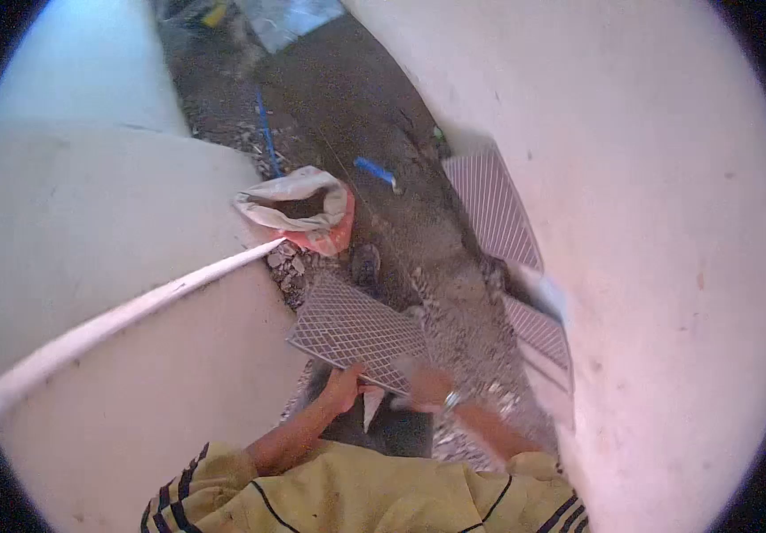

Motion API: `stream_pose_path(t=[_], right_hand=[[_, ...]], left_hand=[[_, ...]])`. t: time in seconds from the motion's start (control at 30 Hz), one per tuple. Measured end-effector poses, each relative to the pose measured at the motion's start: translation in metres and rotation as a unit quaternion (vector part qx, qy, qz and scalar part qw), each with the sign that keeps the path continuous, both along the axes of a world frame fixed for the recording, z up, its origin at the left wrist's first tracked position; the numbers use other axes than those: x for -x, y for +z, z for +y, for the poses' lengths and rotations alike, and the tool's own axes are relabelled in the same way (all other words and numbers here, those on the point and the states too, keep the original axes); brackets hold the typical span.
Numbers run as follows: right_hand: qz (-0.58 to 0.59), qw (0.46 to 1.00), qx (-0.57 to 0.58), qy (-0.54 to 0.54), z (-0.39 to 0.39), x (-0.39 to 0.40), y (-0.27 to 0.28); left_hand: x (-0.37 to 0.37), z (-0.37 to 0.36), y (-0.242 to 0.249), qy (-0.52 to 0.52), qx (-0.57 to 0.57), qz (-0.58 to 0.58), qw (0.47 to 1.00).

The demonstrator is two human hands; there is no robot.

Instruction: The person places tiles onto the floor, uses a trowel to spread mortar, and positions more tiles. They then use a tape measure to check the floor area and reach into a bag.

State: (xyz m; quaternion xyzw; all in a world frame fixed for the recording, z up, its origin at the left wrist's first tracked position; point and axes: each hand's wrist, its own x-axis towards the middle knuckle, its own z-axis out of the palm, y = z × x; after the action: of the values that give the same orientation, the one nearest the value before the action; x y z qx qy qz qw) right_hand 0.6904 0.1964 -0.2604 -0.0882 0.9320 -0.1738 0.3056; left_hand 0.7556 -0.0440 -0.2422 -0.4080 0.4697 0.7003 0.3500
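My left hand (343,389) is closed on the near edge of a square tile (356,324), which is tilted in front of my body. Pale crosshatched lines cover the tile's upper face. At the tile's right corner is my right hand (428,385), smeared by motion, with a band or watch (451,401) on the wrist. Its fingers are blurred, so I cannot tell what they hold. Just below the tile, between the hands, a pale pointed piece (371,407) shows against dark clothing (401,433).
Beyond the tile stands an open sack (337,233), rubble (287,266) beside it. Striped tiles (494,206) lean along the right wall (650,222). A blue object (374,169) and a blue strip (267,133) lie on the dirt floor (330,98). A low wall with a ledge (152,304) borders the left.
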Motion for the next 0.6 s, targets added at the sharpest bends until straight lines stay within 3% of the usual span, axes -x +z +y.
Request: stream_pose_path(t=[0.07, 0.17, 0.2, 0.3, 0.33, 0.4, 0.47, 0.53, 0.6], right_hand=[[-0.026, 0.999, -0.011, 0.045, -0.026, -0.045, 0.026], [-0.075, 0.991, -0.055, 0.1, -0.037, -0.036, 0.053], [-0.114, 0.984, -0.082, 0.108, -0.038, -0.019, 0.076], [-0.026, 0.981, -0.073, 0.179, 0.007, 0.031, 0.085], [0.036, 0.975, -0.047, 0.212, 0.029, 0.049, 0.088], [-0.003, 0.975, -0.058, 0.214, 0.015, 0.11, 0.143], [-0.011, 0.979, -0.088, 0.186, 0.032, 0.137, 0.132], [-0.004, 0.965, -0.142, 0.22, 0.034, 0.164, 0.125], [-0.016, 0.96, -0.157, 0.231, 0.044, 0.176, 0.126]], left_hand=[[0.032, 0.004, 0.022, 0.154, -0.105, -0.117, 0.976], [0.04, 0.019, 0.048, 0.2, -0.096, -0.033, 0.975], [0.05, 0.019, 0.061, 0.135, -0.085, -0.013, 0.987], [0.115, 0.002, 0.118, 0.06, -0.246, -0.027, 0.967], [0.135, -0.004, 0.136, 0.029, -0.265, 0.037, 0.963], [0.161, -0.043, 0.164, -0.035, -0.294, 0.156, 0.942], [0.183, -0.086, 0.143, -0.143, -0.065, 0.391, 0.907], [0.204, -0.162, 0.151, -0.24, 0.308, 0.378, 0.839], [0.212, -0.24, 0.184, -0.229, 0.372, 0.254, 0.863]])
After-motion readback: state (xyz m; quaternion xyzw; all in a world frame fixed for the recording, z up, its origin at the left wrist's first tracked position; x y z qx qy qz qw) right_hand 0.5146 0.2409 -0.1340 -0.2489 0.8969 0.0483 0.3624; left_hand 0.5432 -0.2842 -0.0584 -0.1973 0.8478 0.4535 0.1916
